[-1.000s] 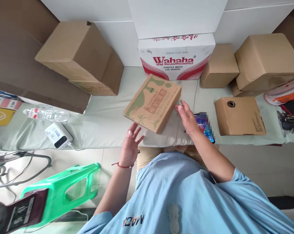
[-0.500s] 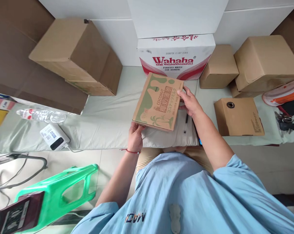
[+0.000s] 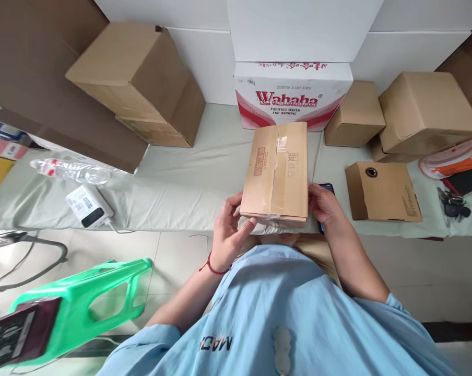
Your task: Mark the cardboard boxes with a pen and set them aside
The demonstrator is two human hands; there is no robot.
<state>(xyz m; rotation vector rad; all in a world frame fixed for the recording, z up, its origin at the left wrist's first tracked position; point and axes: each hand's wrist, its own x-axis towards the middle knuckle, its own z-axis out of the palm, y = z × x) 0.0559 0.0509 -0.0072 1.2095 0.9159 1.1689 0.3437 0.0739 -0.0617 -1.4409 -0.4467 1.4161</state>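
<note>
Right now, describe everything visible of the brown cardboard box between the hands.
The brown rectangular cardboard box looks closed, glossy clear tape running along the seam of its upward face. Reddish-brown print lies left of it, fainter markings right. It is before the red-and-white carton, near the front edge of the pale-green cloth; whether it rests there is unclear. The left hand holds its near left corner; the right hand, its right side.

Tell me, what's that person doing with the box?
A person in a blue shirt has both hands on a cardboard box, taped side up. The left hand is at its near left corner, the right hand at its right side. Behind it stands the white Wahaha carton.
</note>
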